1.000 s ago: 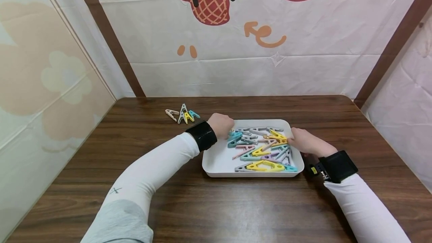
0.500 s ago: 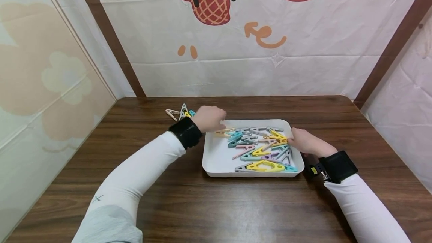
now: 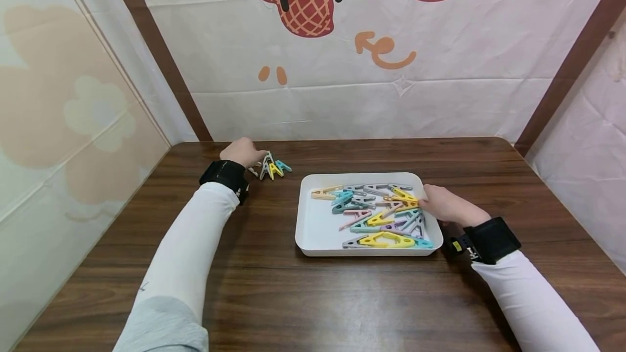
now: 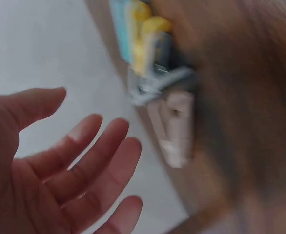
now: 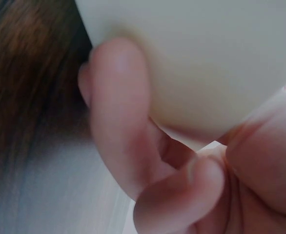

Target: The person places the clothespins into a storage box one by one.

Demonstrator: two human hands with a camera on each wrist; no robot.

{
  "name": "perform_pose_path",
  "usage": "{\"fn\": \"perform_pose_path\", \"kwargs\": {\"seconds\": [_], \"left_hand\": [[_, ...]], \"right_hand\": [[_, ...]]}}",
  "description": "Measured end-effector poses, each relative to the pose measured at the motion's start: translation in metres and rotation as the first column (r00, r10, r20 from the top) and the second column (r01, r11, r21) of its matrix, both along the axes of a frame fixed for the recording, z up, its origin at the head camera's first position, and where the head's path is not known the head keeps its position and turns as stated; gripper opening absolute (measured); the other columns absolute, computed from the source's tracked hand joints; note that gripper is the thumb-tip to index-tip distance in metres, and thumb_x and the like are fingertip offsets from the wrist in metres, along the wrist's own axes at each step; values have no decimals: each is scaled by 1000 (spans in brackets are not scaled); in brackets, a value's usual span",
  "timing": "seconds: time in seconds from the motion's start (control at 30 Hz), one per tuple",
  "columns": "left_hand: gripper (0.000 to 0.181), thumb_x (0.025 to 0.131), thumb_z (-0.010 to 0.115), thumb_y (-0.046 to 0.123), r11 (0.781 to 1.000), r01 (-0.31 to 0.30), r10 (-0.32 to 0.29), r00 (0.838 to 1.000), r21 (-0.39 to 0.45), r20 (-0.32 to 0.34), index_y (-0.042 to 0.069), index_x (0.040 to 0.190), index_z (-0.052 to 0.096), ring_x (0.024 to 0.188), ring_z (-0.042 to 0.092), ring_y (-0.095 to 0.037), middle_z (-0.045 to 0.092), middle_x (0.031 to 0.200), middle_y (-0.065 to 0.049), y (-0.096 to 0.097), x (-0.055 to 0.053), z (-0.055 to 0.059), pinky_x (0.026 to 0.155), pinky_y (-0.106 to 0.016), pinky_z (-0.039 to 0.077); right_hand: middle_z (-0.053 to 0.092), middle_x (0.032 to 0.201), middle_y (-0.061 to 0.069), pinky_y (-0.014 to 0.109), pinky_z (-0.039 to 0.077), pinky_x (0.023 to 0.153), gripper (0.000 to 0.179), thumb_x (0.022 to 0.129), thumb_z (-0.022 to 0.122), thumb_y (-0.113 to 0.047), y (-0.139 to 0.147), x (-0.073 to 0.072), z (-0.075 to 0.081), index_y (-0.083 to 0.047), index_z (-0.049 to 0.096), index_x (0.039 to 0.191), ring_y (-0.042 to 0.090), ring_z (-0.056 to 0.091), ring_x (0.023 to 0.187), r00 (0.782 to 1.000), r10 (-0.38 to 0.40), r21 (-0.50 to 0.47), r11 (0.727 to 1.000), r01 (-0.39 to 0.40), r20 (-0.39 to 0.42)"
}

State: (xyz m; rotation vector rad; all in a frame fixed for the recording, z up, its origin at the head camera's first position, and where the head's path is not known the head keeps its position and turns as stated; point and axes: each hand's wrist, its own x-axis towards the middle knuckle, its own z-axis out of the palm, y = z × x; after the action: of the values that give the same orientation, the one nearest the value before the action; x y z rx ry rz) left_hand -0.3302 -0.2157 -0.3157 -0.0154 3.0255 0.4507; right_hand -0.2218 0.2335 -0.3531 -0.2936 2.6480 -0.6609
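Note:
My left hand (image 3: 242, 152) is at the small group of clothespins toward the back left of the table. In the left wrist view its fingers (image 4: 96, 161) are spread and bent a little, with nothing between them and the thumb. Close by lie a pale pink clothespin (image 4: 178, 129), a grey one (image 3: 265, 166), a yellow one (image 3: 275, 170) and a blue one (image 3: 283, 165). My right hand (image 3: 447, 205) grips the right rim of the white tray (image 3: 309, 235), its fingers (image 5: 118, 97) curled against the outer wall and the thumb over the rim.
Several clothespins in yellow, teal, pink, purple and grey lie in the tray, a yellow one (image 3: 386, 239) at its front. The brown wooden table (image 3: 274, 297) meets a printed white curtain (image 3: 332, 102) behind.
My left hand has left the tray's left side, where a pale orange clothespin now shows, and moved left to the loose clothespins. The right hand stays on the rim.

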Motion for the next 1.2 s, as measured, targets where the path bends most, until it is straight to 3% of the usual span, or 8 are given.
{"fn": "perform_pose_path", "kwargs": {"seconds": [0.07, 0.2, 0.3, 0.47, 0.57, 0.7, 0.97, 1.2], "left_hand": [[46, 95, 51, 43, 997, -82, 82, 997, 1, 9, 6, 69, 58, 57, 48, -21, 52, 63, -5, -4, -4, -8, 51, -32, 36], [55, 94, 48, 50, 979, -202, 203, 979, -20, 22, 0, 95, 69, 80, 60, -31, 66, 94, -21, -6, -11, -21, 62, -38, 46], [63, 94, 46, 55, 962, -268, 270, 962, -45, 47, -3, 110, 68, 93, 62, -36, 63, 113, -27, -7, -15, -27, 67, -42, 49], [71, 94, 46, 56, 939, -335, 341, 936, -78, 89, -8, 121, 61, 101, 60, -38, 57, 122, -31, -10, -24, -32, 70, -42, 50], [70, 92, 50, 53, 936, -342, 349, 931, -83, 104, -9, 124, 58, 107, 58, -39, 55, 125, -31, -12, -26, -33, 75, -44, 50], [66, 90, 54, 49, 942, -323, 331, 938, -90, 104, -8, 124, 58, 108, 57, -39, 55, 126, -30, -11, -28, -35, 77, -45, 50], [55, 86, 57, 37, 957, -274, 285, 951, -96, 119, -9, 115, 62, 103, 58, -38, 58, 120, -30, -12, -21, -31, 78, -47, 49], [51, 82, 62, 36, 956, -275, 286, 951, -100, 117, -6, 113, 64, 103, 58, -37, 58, 119, -28, -16, -24, -39, 83, -49, 47]], "right_hand": [[55, 97, 21, 32, 48, 49, 41, 102, 44, -12, 1, 0, 0, 16, 35, 130, 21, 56, 66, 1000, -2, 0, 1000, 2, -1], [56, 97, 19, 32, 49, 50, 41, 102, 45, -13, 1, -1, -2, 15, 36, 131, 22, 57, 69, 1000, -3, -2, 1000, 3, -3], [56, 99, 21, 32, 49, 52, 42, 102, 46, -13, 0, -2, -2, 15, 36, 132, 23, 58, 73, 1000, -10, 1, 1000, 10, -6], [55, 102, 23, 31, 48, 50, 45, 102, 46, -14, -2, -3, -1, 16, 35, 133, 22, 57, 69, 1000, -21, 18, 1000, 21, -16], [54, 104, 24, 31, 48, 50, 45, 102, 46, -14, -1, -3, -2, 16, 34, 133, 22, 57, 69, 1000, -28, 22, 999, 28, -11], [54, 103, 23, 31, 48, 50, 44, 102, 46, -14, 1, -2, -3, 15, 35, 133, 22, 57, 69, 999, -36, 26, 999, 36, -6], [53, 96, 20, 29, 44, 47, 45, 102, 45, -14, -2, -2, -2, 17, 34, 133, 20, 51, 55, 999, -45, 53, 998, 44, 3], [52, 101, 24, 30, 46, 48, 46, 102, 46, -14, -4, 0, -2, 18, 33, 132, 21, 53, 59, 1000, -27, 58, 998, 27, -2]]}}
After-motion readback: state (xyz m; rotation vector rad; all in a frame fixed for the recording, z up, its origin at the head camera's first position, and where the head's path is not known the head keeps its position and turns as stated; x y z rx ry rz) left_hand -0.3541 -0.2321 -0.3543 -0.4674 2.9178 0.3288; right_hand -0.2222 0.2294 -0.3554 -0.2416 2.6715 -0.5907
